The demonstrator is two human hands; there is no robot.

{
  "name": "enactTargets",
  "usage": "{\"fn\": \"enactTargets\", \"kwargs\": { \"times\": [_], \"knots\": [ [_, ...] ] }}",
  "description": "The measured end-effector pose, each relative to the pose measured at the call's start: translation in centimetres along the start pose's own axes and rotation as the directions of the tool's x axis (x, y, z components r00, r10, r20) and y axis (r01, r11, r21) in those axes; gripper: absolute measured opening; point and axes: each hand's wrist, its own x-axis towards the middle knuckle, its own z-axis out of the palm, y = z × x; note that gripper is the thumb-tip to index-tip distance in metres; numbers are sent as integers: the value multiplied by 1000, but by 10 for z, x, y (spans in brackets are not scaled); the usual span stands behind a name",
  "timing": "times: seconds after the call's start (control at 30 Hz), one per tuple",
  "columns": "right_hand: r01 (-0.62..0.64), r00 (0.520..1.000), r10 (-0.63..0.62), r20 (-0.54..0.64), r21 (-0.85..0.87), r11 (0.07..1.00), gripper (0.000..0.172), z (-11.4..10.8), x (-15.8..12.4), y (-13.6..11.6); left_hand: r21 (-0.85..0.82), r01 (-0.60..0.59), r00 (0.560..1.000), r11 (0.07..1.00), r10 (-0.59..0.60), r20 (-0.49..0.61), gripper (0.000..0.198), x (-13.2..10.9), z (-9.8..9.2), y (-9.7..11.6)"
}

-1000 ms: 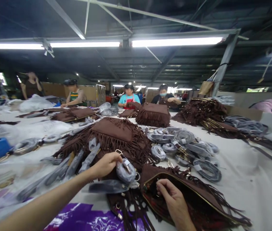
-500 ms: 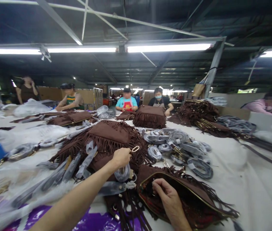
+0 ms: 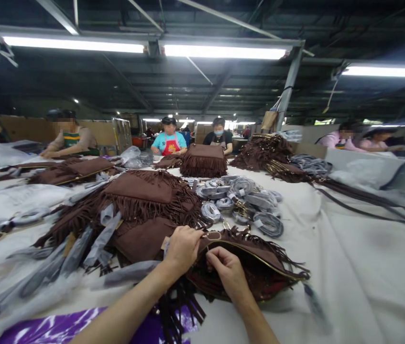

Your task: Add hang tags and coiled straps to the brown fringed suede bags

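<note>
Left hand [image 3: 184, 246]: forearm angled inward, fingers pinching an oval gold-tone metal ring [image 3: 212, 235]. Right hand [image 3: 225, 270]: thumb and forefinger clamped on a small bright piece [image 3: 208, 249] at the bag's mouth. Brown fringed bag [image 3: 259, 249]: unzipped, toward the worktop's [image 3: 334, 272] near edge. Compared with 0.5 s earlier, the ring sits closer to the right fingertips.

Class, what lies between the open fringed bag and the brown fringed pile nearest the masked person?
In the head view, a heap of coiled, wrapped straps lies between the open fringed bag and that brown fringed pile.
</note>
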Motion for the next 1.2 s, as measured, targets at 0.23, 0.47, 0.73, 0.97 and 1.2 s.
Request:
{"fn": "enactTargets", "kwargs": {
  "times": [0.23,0.47,0.73,0.97,1.2],
  "knots": [
    [-28,1000,28,-13,-13,1000,35,1,3,0,126,-128,991,984,132,-22,14,-6,6,5],
    [-11,999,11,-32,-9,1000,36,0,2,1,134,-178,981,975,186,-51,12,-11,10,5],
    [3,999,-4,-44,-5,1000,38,1,2,0,125,-202,976,971,211,-62,15,-12,10,6],
    [9,999,-9,-41,-7,1000,37,0,1,-3,76,-139,985,987,145,-90,19,-14,6,6],
    [31,1000,-31,0,-4,1000,35,1,0,-6,69,-137,977,988,146,-155,23,-13,7,7]
  ]
}}
